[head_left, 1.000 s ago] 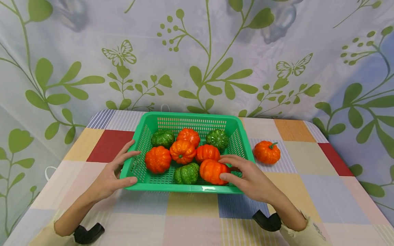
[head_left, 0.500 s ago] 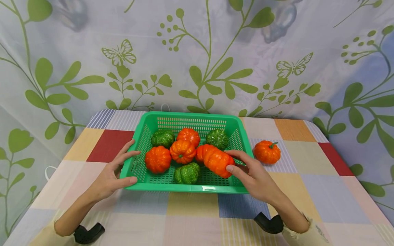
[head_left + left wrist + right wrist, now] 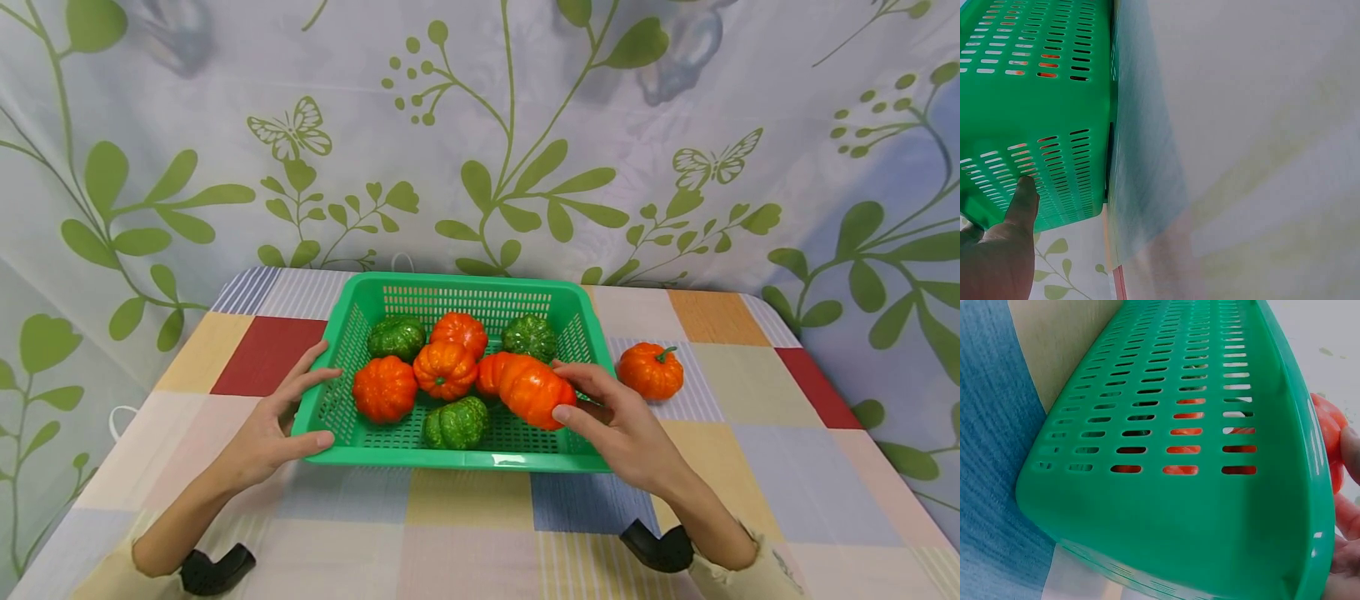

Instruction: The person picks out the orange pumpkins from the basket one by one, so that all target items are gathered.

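Note:
My right hand pinches a ribbed orange mini pumpkin between thumb and fingers, over the right part of a green plastic basket. In the right wrist view this pumpkin shows beyond the basket rim, level with or above it. It partly covers another orange pumpkin inside. On the basket's left end rests my left hand, fingers spread, thumb and a finger over the rim. The left wrist view has a finger of it against the slotted outer wall.
Also in the basket lie several orange pumpkins and green pumpkins. Right of the basket, a single orange pumpkin with a green stem sits on the patchwork tablecloth. A leaf-patterned curtain hangs behind the table.
My right hand has lifted the orange pumpkin from the basket's front right and shifted it slightly right and back. The left hand and the basket have stayed put.

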`<control>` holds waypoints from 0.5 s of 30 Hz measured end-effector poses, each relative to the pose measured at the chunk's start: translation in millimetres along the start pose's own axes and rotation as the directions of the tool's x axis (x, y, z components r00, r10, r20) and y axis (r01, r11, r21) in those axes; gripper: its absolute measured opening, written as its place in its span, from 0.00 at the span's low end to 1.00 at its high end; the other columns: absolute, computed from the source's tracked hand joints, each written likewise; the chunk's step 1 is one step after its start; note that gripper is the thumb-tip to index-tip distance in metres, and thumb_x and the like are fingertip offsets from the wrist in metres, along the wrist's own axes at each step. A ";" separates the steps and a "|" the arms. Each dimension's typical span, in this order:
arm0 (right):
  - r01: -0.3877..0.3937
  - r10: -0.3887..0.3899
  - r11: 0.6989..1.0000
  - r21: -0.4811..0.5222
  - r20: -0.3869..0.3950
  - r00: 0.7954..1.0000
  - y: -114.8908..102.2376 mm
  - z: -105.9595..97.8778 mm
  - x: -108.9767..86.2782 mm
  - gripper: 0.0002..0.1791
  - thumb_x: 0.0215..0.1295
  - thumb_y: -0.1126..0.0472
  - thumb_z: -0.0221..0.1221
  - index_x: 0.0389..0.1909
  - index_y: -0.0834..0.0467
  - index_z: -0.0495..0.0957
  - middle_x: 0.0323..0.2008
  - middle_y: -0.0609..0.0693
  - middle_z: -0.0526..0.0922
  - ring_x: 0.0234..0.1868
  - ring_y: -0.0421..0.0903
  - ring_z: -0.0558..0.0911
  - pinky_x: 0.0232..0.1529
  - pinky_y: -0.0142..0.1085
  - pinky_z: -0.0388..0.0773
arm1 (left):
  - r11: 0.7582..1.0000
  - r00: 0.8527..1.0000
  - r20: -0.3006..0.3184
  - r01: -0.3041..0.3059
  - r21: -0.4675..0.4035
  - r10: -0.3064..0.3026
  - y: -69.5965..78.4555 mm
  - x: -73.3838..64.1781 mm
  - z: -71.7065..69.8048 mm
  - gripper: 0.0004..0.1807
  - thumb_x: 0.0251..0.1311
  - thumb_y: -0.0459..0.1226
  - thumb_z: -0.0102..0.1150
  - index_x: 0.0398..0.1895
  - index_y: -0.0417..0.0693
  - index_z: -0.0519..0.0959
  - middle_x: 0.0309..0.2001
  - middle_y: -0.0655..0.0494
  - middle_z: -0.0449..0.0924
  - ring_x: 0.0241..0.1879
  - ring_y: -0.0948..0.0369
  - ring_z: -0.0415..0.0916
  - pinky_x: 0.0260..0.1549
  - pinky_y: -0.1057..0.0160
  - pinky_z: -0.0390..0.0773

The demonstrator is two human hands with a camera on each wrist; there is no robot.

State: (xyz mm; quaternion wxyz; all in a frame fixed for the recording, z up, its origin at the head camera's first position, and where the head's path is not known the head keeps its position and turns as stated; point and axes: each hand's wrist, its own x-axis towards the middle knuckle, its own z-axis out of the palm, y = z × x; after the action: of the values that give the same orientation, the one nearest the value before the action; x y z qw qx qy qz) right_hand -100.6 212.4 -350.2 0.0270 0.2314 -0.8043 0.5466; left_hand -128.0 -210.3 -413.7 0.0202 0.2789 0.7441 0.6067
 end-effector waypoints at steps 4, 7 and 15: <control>0.024 -0.024 1.000 -0.001 -0.012 1.000 0.7 -0.2 -2.1 0.21 0.65 0.73 0.61 0.59 0.63 0.74 0.62 0.59 0.74 0.63 0.41 0.74 0.53 0.34 0.77 | 1.000 1.000 0.002 -0.001 0.005 0.001 -0.5 -0.2 -0.2 0.34 0.55 0.21 0.59 0.68 0.31 0.64 0.79 0.53 0.39 0.72 0.62 0.46 0.54 0.72 0.70; 0.049 -0.049 0.999 0.003 -0.037 0.998 0.6 -0.8 -3.7 0.23 0.64 0.75 0.60 0.60 0.63 0.74 0.60 0.57 0.75 0.61 0.42 0.75 0.54 0.34 0.76 | 1.000 1.000 0.003 0.005 0.001 -0.005 -0.5 -0.6 -0.6 0.34 0.55 0.21 0.59 0.68 0.31 0.64 0.79 0.53 0.38 0.71 0.62 0.48 0.52 0.71 0.72; 0.110 -0.102 0.992 0.059 -0.127 0.987 -1.2 -6.9 -9.3 0.26 0.60 0.81 0.59 0.60 0.66 0.74 0.57 0.58 0.76 0.60 0.47 0.75 0.52 0.34 0.77 | 1.000 1.000 0.000 0.018 -0.005 -0.018 -0.9 -0.8 -0.1 0.34 0.55 0.21 0.58 0.68 0.32 0.64 0.79 0.54 0.38 0.70 0.61 0.50 0.51 0.70 0.74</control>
State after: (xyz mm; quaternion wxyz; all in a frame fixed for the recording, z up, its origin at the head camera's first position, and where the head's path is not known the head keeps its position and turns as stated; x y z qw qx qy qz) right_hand -93.3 221.3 -349.2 0.0981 0.2406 -0.7691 0.5839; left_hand -127.7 -210.8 -414.7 0.0262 0.2720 0.7451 0.6084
